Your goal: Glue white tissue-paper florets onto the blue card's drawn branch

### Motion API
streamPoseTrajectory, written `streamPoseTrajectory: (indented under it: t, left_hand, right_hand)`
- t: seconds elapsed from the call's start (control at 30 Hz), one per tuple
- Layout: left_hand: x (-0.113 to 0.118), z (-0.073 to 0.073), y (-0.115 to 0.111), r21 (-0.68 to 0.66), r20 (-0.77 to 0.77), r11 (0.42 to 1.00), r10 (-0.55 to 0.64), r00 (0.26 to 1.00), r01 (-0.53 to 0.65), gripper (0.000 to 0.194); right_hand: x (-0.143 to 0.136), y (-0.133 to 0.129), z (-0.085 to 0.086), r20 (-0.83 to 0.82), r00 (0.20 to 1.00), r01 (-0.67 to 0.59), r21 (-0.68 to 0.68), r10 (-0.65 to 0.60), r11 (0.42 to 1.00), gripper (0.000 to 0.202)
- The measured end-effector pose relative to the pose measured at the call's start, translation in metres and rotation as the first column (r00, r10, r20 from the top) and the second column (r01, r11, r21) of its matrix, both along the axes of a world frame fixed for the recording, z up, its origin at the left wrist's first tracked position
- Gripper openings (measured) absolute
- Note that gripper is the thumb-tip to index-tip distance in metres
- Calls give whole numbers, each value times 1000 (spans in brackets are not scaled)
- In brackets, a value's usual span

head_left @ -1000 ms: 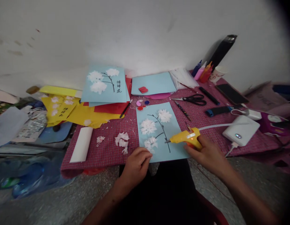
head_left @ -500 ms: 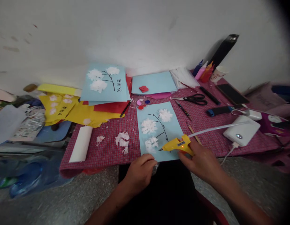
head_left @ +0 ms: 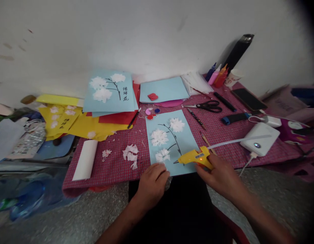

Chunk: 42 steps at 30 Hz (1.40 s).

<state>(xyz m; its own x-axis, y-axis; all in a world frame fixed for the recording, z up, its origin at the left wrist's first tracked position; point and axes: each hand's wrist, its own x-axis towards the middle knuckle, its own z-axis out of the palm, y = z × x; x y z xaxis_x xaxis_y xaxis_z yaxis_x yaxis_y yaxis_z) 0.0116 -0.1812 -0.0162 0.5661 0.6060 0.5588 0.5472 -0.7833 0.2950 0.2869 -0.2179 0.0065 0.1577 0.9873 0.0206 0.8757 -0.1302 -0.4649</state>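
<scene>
In my right hand (head_left: pixel 219 173) is a yellow hot glue gun (head_left: pixel 196 157), its nozzle pointing left over the lower part of a light blue sheet (head_left: pixel 160 121). A clear glue stick (head_left: pixel 230 140) juts from the gun's back. My left hand (head_left: pixel 154 179) is at the sheet's bottom edge, fingers curled together just below the lowest white paper flower (head_left: pixel 162 155); what they hold is hidden. The sheet carries two more white flowers (head_left: pixel 159 137) and a dark drawn branch (head_left: pixel 175 137). Torn white paper pieces (head_left: pixel 131 153) lie left of the sheet.
A finished-looking flower card (head_left: pixel 113 105) tops a stack at the back left, near yellow sheets (head_left: pixel 88 127). Black scissors (head_left: pixel 211 106), a pencil (head_left: pixel 197 118), a white power box (head_left: pixel 261 139) and a phone (head_left: pixel 245 99) lie to the right. A white paper roll (head_left: pixel 86 159) rests front left.
My left hand has moved slightly up onto the sheet's lower edge, beside the lowest flower. The glue gun has shifted a little right, away from that flower. The whole view has shifted slightly.
</scene>
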Motion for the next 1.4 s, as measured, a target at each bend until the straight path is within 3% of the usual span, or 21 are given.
streamPoseTrajectory:
  t: [0.33,0.6,1.0,1.4]
  left_hand:
    - [-2,3,2,-5,51,995,96,994,-96,19]
    - [6,5,4,-42,32,986,163,986,-162,20]
    - [17,4,9,-32,-15,976,217,976,-218,17]
    - [13,4,7,-146,-38,977,153,988,-157,31]
  right_hand:
    - [5,8,5,17,999,-33,-24,34,999,24]
    - [1,6,0,-21,999,-32,-64,30,997,26]
    - [1,1,-1,-98,995,-21,22,23,1000,23]
    - [1,-1,-1,-136,991,-20,-12,19,1000,23]
